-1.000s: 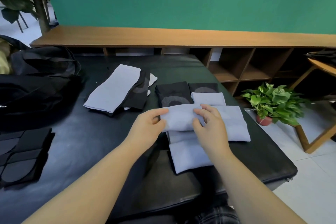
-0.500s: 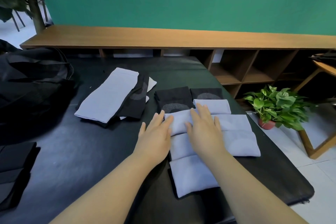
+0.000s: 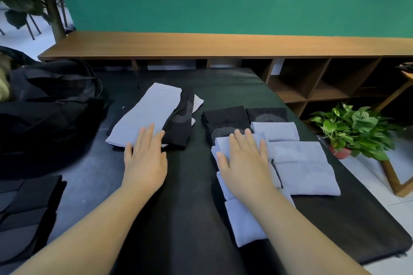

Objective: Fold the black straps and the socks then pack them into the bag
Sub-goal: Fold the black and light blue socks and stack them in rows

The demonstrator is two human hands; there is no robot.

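My left hand, grip spread flat, sits nearest the unfolded socks, whose long axis runs toward one o'clock.

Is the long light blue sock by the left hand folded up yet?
Not yet. The long light blue sock lies spread flat at full length, unlike the short folded light blue socks.

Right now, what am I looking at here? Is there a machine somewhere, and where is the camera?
No machine: a person works bare-handed, filmed by a camera worn on their head, looking forward and down. The left hand reaches, fingers straight, onto the unfolded socks. The right hand presses flat on a folded light blue sock, beside other folded socks. All lie on a black table, with black straps at the near left and a black bag further back. Neither hand grips anything.
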